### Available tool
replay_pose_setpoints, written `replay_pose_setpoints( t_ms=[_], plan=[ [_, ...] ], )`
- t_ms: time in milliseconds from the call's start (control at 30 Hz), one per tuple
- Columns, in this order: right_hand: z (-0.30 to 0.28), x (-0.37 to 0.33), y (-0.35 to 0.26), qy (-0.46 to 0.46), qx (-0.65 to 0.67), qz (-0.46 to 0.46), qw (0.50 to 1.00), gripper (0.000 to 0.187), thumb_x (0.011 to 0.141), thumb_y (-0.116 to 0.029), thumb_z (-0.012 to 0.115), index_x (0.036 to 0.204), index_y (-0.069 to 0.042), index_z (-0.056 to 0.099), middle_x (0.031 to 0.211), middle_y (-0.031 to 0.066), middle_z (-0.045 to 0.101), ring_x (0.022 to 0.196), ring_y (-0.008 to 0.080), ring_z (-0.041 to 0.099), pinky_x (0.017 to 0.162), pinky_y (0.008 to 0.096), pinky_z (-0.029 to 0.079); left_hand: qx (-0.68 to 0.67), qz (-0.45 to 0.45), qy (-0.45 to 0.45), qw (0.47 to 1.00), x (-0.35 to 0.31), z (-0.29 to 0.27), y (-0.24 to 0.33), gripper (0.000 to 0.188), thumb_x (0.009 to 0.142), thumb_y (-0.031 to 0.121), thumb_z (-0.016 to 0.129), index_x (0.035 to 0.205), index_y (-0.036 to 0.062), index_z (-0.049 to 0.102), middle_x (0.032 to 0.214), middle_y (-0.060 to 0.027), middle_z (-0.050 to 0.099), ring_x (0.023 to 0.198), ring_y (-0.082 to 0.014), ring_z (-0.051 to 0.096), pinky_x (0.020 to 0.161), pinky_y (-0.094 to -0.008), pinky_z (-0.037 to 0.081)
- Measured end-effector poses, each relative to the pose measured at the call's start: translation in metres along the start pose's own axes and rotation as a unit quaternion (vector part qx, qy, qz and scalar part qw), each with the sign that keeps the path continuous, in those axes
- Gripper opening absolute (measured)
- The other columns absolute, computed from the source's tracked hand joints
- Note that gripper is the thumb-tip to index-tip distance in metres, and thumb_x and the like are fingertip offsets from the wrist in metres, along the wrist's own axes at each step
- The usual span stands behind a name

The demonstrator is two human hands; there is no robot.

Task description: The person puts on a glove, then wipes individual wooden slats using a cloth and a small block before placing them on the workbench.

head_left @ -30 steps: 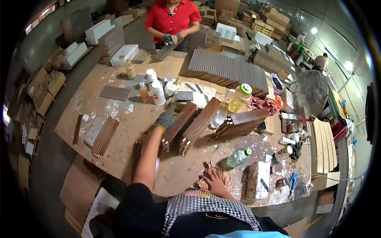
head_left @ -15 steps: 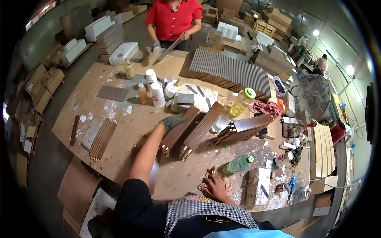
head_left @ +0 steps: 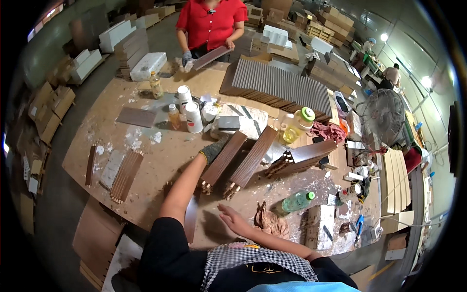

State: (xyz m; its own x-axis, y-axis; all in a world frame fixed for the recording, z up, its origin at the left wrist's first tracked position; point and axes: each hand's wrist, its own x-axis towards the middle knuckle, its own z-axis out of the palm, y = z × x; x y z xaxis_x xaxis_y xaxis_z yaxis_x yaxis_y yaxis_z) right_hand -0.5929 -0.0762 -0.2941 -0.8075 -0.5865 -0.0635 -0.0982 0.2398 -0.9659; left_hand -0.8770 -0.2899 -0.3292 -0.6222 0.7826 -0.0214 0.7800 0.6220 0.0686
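Observation:
My left hand (head_left: 213,149), in a dark grey glove with a yellow cuff, touches the left side of a bundle of dark brown wooden slats (head_left: 224,163); its fingers are partly hidden there. A second bundle of slats (head_left: 250,163) stands just right of it, pale pegs showing at the near ends of both. My bare right hand (head_left: 234,221) hovers over the near table, open, fingers stretched to the left and holding nothing. Beside its wrist lies a crumpled brown cloth or paper (head_left: 271,221). A flat brown board (head_left: 191,224) lies partly under my left forearm.
A third slat bundle (head_left: 311,151) stands right, near a green-capped bottle (head_left: 296,201). Several bottles and a white can (head_left: 194,119) stand mid-table. A long row of grey-brown boards (head_left: 282,87) lines the far edge. Opposite, a person in red (head_left: 212,24) holds a board (head_left: 211,57).
My right hand has let go of the crumpled brown piece and moved left, fingers now stretched out. My left hand stays at the slats. The person opposite has tilted their board flatter.

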Motion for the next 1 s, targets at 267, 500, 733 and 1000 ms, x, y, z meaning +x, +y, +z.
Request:
replay_pose_setpoints(
  t_ms=[267,500,733,1000],
  plan=[
    [0.055,0.050,0.028,0.078,0.191,0.270,0.941,0.069,0.098,-0.033,0.063,0.149,0.004,0.035,0.149,0.0206,0.045,0.139,0.0289,0.041,0.110,0.0360,0.038,0.216,0.012,-0.006,0.976,-0.059,0.005,0.022,0.048,0.102,0.024,0.035,0.144,0.0037,0.047,0.146,-0.0175,0.047,0.132,-0.0347,0.044,0.108,-0.0471,0.036],
    [-0.014,-0.019,0.000,-0.084,-0.125,-0.075,0.986,0.034,0.102,-0.027,0.055,0.128,-0.006,0.063,0.114,0.0151,0.068,0.100,0.0295,0.068,0.088,0.0359,0.054,-0.046,-0.466,0.141,0.872,-0.205,-0.028,0.154,0.070,0.090,0.048,0.060,0.141,0.0018,0.049,0.150,-0.0221,0.043,0.138,-0.0432,0.039,0.115,-0.0573,0.026],
    [-0.079,-0.131,0.001,-0.023,-0.503,-0.085,0.860,0.060,0.087,-0.054,0.064,0.134,-0.018,0.058,0.137,0.0138,0.054,0.131,0.0355,0.049,0.107,0.0603,0.036,-0.051,-0.545,0.005,0.837,-0.273,0.000,0.302,0.102,0.077,0.069,0.065,0.150,0.0034,0.035,0.155,-0.0323,0.025,0.145,-0.0514,0.019,0.115,-0.0656,0.012],
    [-0.075,-0.150,0.017,0.029,-0.539,0.050,0.841,0.079,0.083,-0.077,0.052,0.149,-0.035,0.043,0.161,0.0150,0.026,0.146,0.0517,0.018,0.111,0.0730,0.012,-0.005,-0.604,0.022,0.797,-0.247,-0.013,0.329,0.101,0.067,0.063,0.075,0.148,0.0127,0.040,0.156,-0.0209,0.032,0.145,-0.0460,0.023,0.118,-0.0618,0.015]
  ],
)
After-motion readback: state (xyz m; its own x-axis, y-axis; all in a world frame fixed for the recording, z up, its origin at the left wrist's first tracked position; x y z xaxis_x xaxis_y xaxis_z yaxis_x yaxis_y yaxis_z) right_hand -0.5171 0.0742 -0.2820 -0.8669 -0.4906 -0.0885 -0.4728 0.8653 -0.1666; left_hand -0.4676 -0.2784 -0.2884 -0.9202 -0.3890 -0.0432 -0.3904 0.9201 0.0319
